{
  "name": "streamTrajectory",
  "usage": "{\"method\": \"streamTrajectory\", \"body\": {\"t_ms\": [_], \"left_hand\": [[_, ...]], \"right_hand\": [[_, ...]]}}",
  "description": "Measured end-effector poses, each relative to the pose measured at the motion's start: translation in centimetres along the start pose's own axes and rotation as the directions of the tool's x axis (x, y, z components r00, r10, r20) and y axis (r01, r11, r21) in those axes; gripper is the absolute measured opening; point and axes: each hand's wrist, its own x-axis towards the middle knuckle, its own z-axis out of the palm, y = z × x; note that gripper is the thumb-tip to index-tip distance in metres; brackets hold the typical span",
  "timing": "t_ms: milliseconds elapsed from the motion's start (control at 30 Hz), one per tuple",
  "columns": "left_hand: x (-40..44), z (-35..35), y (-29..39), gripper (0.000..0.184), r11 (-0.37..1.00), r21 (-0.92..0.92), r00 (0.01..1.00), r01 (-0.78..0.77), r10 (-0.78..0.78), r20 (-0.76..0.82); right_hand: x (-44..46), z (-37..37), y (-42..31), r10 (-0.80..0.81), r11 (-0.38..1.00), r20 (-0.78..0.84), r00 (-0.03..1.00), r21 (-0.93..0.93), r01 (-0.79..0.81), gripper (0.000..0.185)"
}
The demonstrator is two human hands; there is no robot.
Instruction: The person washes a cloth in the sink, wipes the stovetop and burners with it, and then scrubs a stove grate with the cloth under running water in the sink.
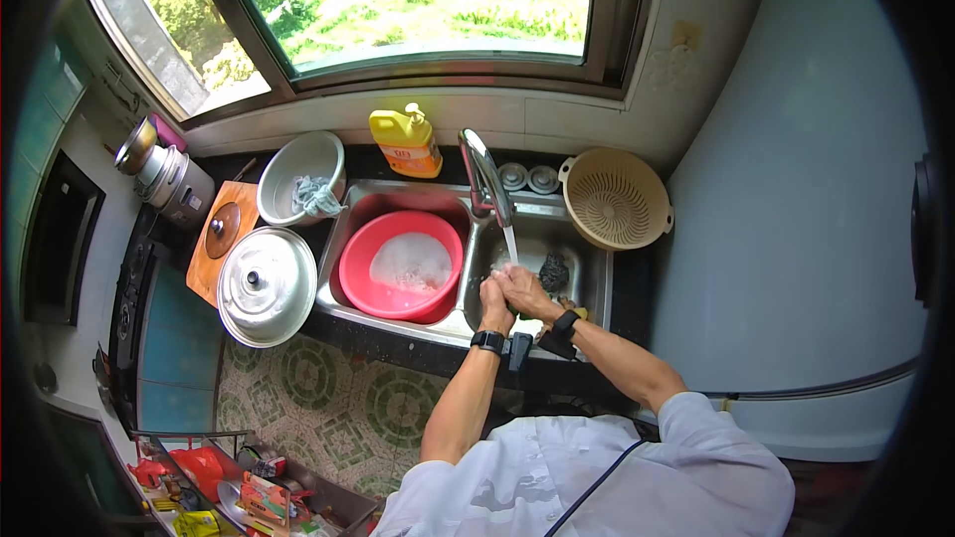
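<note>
1. Just right of the frame's centre, the left hand (pixel 493 304) and the right hand (pixel 527 291) are held together over the right sink compartment (pixel 603 278), beneath the stream of water (pixel 511 245) let down from the curved faucet (pixel 479 164).
2. The fingers of both hands are curled close against each other; whether anything is grasped between them cannot be told, as the view is blocked by the hands themselves.
3. Dark bands are worn at both wrists.
4. Inside the same compartment, just beside the right hand, a dark crumpled object (pixel 554 271) is seen.
5. Left of the hands, the left sink compartment (pixel 343 222) is largely taken up by a pink basin (pixel 355 273), in which foamy water (pixel 410 261) is held.
6. Above the sink in the frame, a yellow pump bottle (pixel 407 144) is stood on the dark bench (pixel 629 313).
7. At centre right, a beige colander (pixel 617 199) is placed near the faucet.
8. Left of the sink, a pale bowl (pixel 274 179) with a bluish cloth (pixel 315 196) in it is set near a silver lid (pixel 267 286); a brown lid (pixel 225 232) is rested on a wooden board (pixel 204 264).
</note>
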Motion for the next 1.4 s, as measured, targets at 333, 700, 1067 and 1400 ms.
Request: {"method": "streamTrajectory", "body": {"t_ms": [333, 700, 1067, 1400], "left_hand": [[-2.2, 4.4, 2.4, 0.040, 0.889, -0.325, 0.939, 0.323, -0.259, 0.225], [-1.5, 3.9, 3.6, 0.035, 0.985, 0.090, 0.978, 0.149, -0.160, 0.131], [0.5, 1.7, 3.2, 0.025, 0.804, 0.584, 0.985, 0.108, -0.008, -0.171], [3.1, -1.2, -0.1, 0.030, 0.999, -0.023, 0.987, -0.030, 0.026, -0.162]], "right_hand": [[1.8, -2.9, 0.2, 0.123, 0.927, 0.125, 0.985, -0.369, -0.069, 0.034], [4.0, -2.1, 4.0, 0.150, 0.955, -0.066, 0.986, -0.249, -0.162, 0.029], [2.9, -1.2, 6.4, 0.073, 0.954, 0.020, 0.997, -0.294, -0.064, 0.035], [3.1, 0.3, -1.5, 0.177, 0.979, 0.086, 0.981, -0.122, -0.166, 0.043]]}}
